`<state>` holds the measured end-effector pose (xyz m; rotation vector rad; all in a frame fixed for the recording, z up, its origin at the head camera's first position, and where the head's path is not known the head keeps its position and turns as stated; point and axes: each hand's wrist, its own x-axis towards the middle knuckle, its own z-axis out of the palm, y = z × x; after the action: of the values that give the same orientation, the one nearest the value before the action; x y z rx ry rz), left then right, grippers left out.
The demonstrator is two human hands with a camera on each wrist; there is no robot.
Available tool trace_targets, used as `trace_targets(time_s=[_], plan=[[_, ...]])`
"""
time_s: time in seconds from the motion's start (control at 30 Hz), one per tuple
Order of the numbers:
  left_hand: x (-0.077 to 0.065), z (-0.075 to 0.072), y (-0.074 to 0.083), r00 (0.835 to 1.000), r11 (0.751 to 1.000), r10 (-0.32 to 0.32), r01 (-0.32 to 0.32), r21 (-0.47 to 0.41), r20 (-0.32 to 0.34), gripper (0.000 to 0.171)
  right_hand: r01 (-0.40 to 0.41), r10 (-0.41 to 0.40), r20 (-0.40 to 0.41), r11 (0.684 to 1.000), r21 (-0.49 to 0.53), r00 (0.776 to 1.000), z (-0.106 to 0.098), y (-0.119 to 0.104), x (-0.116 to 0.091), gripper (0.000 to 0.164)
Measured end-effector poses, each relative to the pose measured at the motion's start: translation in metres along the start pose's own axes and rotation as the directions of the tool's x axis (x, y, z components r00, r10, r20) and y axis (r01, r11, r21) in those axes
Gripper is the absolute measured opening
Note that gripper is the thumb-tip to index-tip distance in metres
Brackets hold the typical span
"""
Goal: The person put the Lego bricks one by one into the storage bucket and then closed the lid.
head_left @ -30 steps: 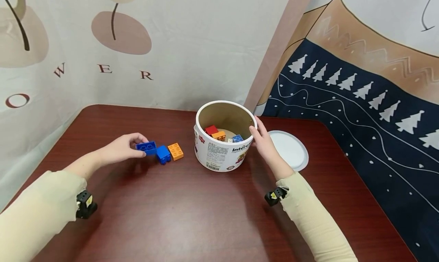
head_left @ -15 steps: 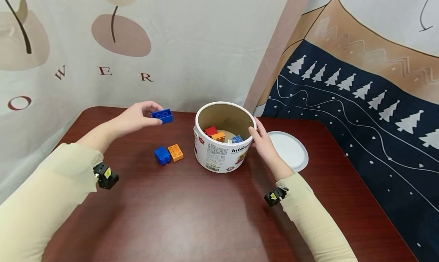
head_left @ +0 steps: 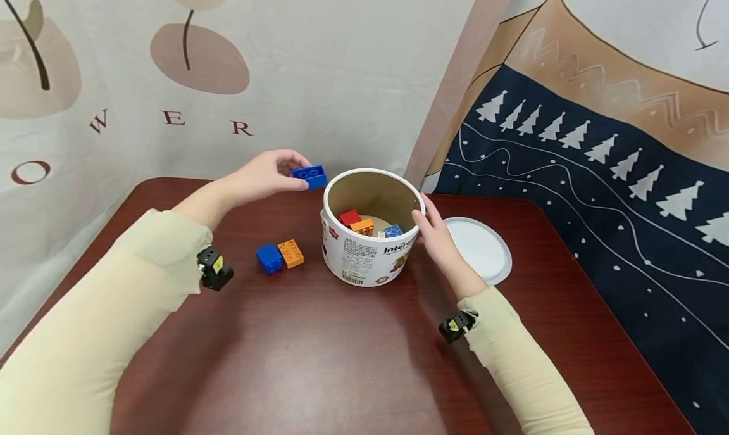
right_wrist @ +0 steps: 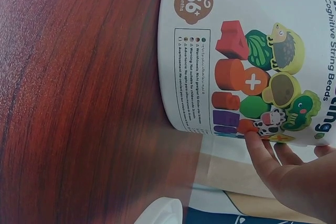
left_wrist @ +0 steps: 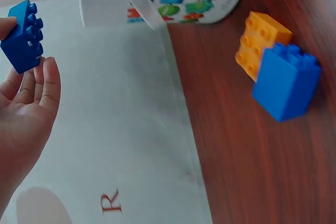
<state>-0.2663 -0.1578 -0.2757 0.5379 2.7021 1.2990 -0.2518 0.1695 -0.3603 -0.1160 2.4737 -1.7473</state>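
Observation:
My left hand (head_left: pixel 267 175) pinches a blue toy brick (head_left: pixel 310 176) between thumb and fingers, held in the air just left of the bucket's rim. In the left wrist view the studs of this brick face right. My right hand (head_left: pixel 440 242) holds the right side of the white bucket (head_left: pixel 364 261), its thumb near the rim and the other fingers curved along the wall. Inside the bucket lie a red brick (head_left: pixel 350 217), an orange brick (head_left: pixel 363 226) and a light blue patterned brick (head_left: pixel 393 231). Another blue brick (head_left: pixel 269 258) and an orange brick (head_left: pixel 291 254) sit on the table.
A round white lid (head_left: pixel 481 251) lies flat on the brown table (head_left: pixel 319 359), right of the bucket and behind the right forearm. A pale printed cloth (head_left: pixel 319 74) hangs at the back, with a dark blue tree-patterned one (head_left: pixel 569 175) on the right.
My left hand has lifted the blue brick off the table and carried it up and right, close to the bucket's rim. The right hand stays on the bucket.

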Motion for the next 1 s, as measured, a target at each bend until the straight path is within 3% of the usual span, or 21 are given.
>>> trace_targets(time_s=[0.3, 0.57, 0.8, 1.0], plan=[[0.02, 0.019, 0.017, 0.998, 0.999, 0.04, -0.039, -0.031, 0.047, 0.032, -0.004, 0.004, -0.004, 1.0, -0.007, 1.0, -0.001, 0.0, -0.001, 0.057], [0.033, 0.035, 0.022, 0.992, 0.998, 0.054, -0.05, -0.044, 0.111, 0.038, -0.001, 0.001, -0.009, 1.0, -0.004, 1.0, -0.001, -0.001, -0.001, 0.057], [0.037, 0.046, 0.027, 0.986, 0.997, 0.077, -0.074, -0.027, 0.148, 0.048, -0.005, 0.005, -0.011, 1.0, -0.013, 1.0, -0.001, 0.0, 0.0, 0.057], [0.034, 0.045, 0.024, 0.989, 0.995, 0.1, -0.096, -0.041, 0.111, 0.047, -0.009, 0.009, -0.011, 1.0, 0.007, 1.0, 0.0, 0.0, 0.001, 0.057]])
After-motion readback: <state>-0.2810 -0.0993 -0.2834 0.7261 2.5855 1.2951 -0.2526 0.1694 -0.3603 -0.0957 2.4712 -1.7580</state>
